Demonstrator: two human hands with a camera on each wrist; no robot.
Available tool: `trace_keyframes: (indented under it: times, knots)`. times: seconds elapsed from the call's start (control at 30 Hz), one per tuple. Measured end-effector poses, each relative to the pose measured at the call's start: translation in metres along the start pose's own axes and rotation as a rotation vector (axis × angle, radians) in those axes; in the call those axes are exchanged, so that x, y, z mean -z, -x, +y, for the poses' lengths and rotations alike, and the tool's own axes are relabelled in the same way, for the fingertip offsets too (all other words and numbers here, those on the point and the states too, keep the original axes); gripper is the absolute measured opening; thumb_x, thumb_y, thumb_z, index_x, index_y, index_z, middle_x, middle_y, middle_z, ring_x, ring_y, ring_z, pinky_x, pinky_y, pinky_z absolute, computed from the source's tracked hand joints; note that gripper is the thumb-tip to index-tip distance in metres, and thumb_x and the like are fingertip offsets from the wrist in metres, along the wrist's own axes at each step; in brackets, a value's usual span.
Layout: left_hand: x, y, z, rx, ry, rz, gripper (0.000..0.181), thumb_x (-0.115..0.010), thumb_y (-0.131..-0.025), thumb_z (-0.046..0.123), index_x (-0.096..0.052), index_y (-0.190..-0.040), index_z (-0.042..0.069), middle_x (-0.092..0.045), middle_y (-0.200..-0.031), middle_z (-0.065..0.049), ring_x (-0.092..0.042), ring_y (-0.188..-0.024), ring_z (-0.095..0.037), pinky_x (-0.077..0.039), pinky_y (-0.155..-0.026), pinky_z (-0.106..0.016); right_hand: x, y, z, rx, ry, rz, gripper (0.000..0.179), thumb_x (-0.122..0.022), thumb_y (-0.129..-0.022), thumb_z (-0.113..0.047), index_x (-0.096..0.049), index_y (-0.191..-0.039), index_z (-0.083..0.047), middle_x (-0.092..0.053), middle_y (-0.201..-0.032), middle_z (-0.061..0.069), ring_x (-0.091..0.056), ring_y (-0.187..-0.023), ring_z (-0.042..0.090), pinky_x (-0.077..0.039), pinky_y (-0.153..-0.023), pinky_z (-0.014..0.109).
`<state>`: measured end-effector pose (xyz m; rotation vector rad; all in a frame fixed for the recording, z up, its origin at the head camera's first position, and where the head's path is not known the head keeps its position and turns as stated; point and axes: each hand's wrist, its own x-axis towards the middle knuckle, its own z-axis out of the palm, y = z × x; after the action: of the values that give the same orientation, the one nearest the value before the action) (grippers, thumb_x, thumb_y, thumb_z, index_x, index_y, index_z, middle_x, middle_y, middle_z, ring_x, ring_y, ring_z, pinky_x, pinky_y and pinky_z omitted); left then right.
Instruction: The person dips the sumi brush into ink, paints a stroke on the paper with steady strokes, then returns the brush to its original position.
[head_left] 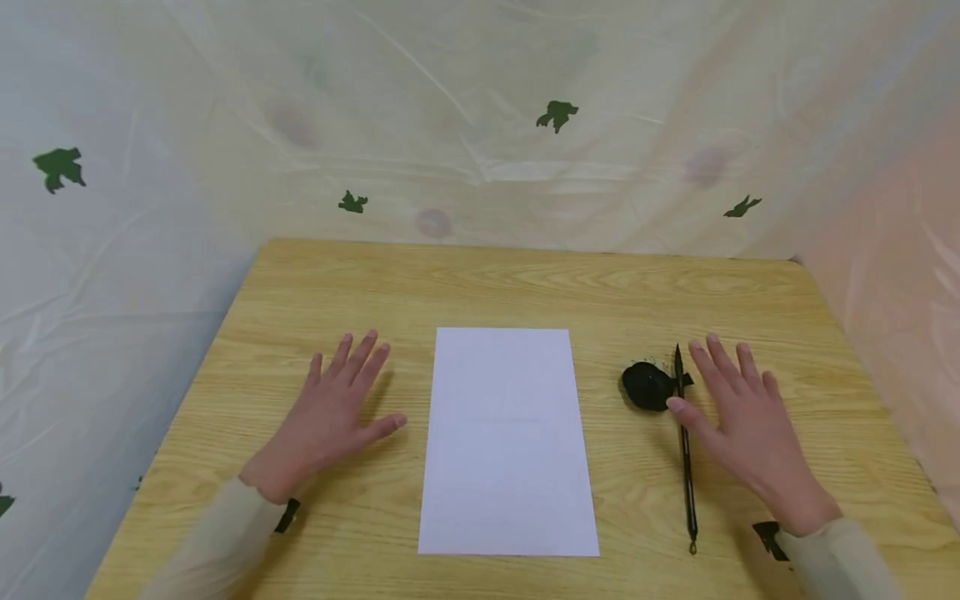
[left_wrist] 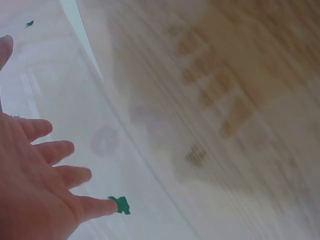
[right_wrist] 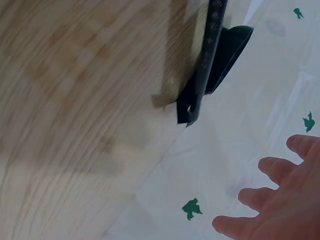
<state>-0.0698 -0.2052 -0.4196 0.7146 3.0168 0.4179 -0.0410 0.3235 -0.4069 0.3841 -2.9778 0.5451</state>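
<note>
A blank white sheet of paper (head_left: 506, 442) lies on the wooden table between the two hands. To its left is my left hand (head_left: 333, 421), fingers spread, holding nothing; it also shows in the left wrist view. My right hand (head_left: 750, 429) is spread too, just right of a slim black brush (head_left: 687, 479) with a small loop at its near end. The thumb tip overlaps the brush in the head view; whether it touches cannot be told. Toward its pointed end, the brush crosses a small black dish (head_left: 645, 386) with a short tab, seen also in the right wrist view.
The wooden table (head_left: 525, 287) has rounded far corners. Pale sheeting (head_left: 465, 100) with green cut-out shapes hangs behind it and along both sides. Dark marks lie on the table beside the dish.
</note>
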Motion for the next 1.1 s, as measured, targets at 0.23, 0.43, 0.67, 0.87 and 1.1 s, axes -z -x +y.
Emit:
trace_keyframes:
  times: [0.23, 0.43, 0.67, 0.87, 1.1]
  knots:
    - [-0.002, -0.003, 0.008, -0.092, 0.034, 0.029, 0.091, -0.067, -0.096, 0.054, -0.030, -0.162, 0.004, -0.028, -0.169, -0.015, -0.022, -0.155, -0.041, -0.018, -0.118, -0.069, -0.004, -0.004, -0.018, 0.040, -0.058, 0.011, 0.077, -0.058, -0.105, -0.040, -0.021, -0.166, -0.011, -0.018, -0.170, 0.021, -0.003, -0.157, 0.045, -0.002, -0.118, 0.072]
    - [-0.006, -0.007, 0.014, -0.159, 0.071, 0.014, 0.087, -0.068, -0.097, 0.051, -0.034, -0.161, 0.005, -0.033, -0.167, -0.012, -0.026, -0.155, -0.035, -0.021, -0.120, -0.064, -0.007, -0.005, -0.032, 0.068, -0.070, 0.007, 0.075, -0.060, -0.105, -0.039, -0.025, -0.165, -0.011, -0.024, -0.168, 0.021, -0.009, -0.156, 0.046, -0.008, -0.117, 0.073]
    - [-0.011, -0.011, 0.024, -0.205, 0.080, -0.029, 0.085, -0.072, -0.093, 0.054, -0.043, -0.158, 0.006, -0.038, -0.165, -0.010, -0.028, -0.154, -0.036, -0.022, -0.118, -0.067, -0.014, -0.002, -0.043, 0.091, -0.043, -0.006, 0.076, -0.060, -0.104, -0.040, -0.024, -0.166, -0.014, -0.026, -0.168, 0.020, -0.010, -0.157, 0.042, -0.011, -0.117, 0.073]
    - [-0.017, -0.012, 0.028, -0.235, 0.063, -0.108, 0.084, -0.065, -0.095, 0.062, -0.046, -0.157, 0.009, -0.039, -0.165, -0.008, -0.028, -0.154, -0.035, -0.019, -0.119, -0.068, -0.016, 0.000, -0.047, 0.095, -0.037, 0.003, 0.076, -0.061, -0.104, -0.041, -0.025, -0.166, -0.015, -0.026, -0.168, 0.017, -0.015, -0.156, 0.043, -0.013, -0.117, 0.073]
    - [-0.021, -0.012, 0.028, -0.251, 0.079, -0.164, 0.083, -0.065, -0.096, 0.060, -0.045, -0.156, 0.008, -0.042, -0.163, -0.008, -0.031, -0.153, -0.034, -0.020, -0.119, -0.067, -0.016, 0.003, -0.048, 0.102, -0.045, 0.014, 0.076, -0.061, -0.104, -0.041, -0.025, -0.166, -0.015, -0.025, -0.169, 0.015, -0.014, -0.157, 0.040, -0.013, -0.118, 0.071]
